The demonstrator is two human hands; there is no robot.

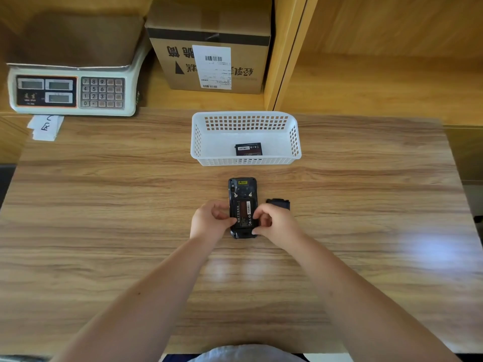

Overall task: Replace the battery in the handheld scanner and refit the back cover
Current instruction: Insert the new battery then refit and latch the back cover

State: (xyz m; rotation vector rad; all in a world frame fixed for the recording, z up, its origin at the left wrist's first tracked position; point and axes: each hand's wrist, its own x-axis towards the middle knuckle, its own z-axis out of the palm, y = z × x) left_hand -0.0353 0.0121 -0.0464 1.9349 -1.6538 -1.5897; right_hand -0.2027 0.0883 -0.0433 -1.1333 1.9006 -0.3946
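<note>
The black handheld scanner [242,188] lies face down on the wooden table [104,231], its back open. A black battery with a red label [243,211] sits in its compartment. My left hand [209,222] grips the scanner's left side, thumb on the battery's lower edge. My right hand [274,224] holds the right side, fingertips on the battery. The black back cover [278,204] lies on the table just right of the scanner. A second black battery [248,148] lies in the white basket [201,142].
The white plastic basket stands just beyond the scanner. A weighing scale [70,92] with a keypad sits at the back left, paper slips [45,126] in front of it. A cardboard box [211,48] stands behind the basket beside a wooden partition [285,61].
</note>
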